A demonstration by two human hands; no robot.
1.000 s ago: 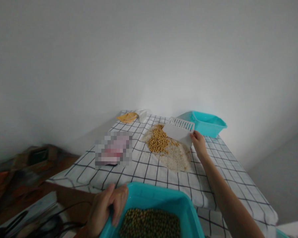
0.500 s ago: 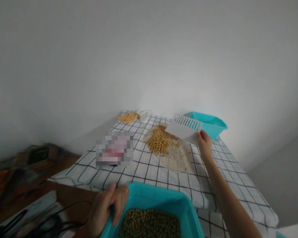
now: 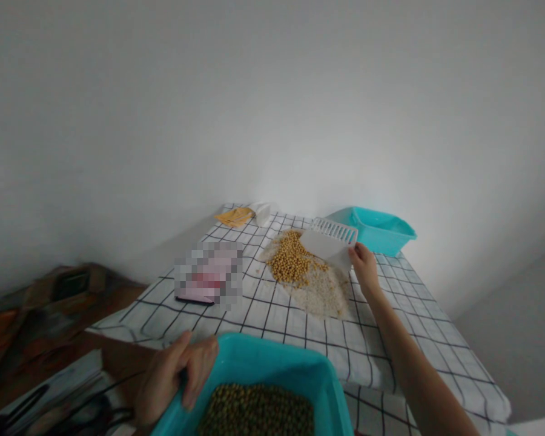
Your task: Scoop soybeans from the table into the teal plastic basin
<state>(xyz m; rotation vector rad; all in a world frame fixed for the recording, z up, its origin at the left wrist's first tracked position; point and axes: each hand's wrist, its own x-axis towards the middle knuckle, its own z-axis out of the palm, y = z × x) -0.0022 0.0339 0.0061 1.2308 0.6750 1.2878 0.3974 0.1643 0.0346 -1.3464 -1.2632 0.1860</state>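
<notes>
My left hand is closed over the left rim of a turquoise basin at the near table edge. Dark greenish beans lie inside it. Farther off, my right hand pinches the right end of a white plastic sheet with a row of slots along its far side. The sheet is tilted, right beside a heap of yellow beans. Pale crumbly grit spreads under and in front of the beans on the cloth.
A black-lined white checked tablecloth covers the table. A second turquoise basin stands at the far right. At the far left lie an orange cloth and something white. A blurred-out pink item lies at left; cables sit below.
My right hand has brought the white slotted sheet left and slightly down, closer to the yellow beans. My left hand and the near basin have shifted left.
</notes>
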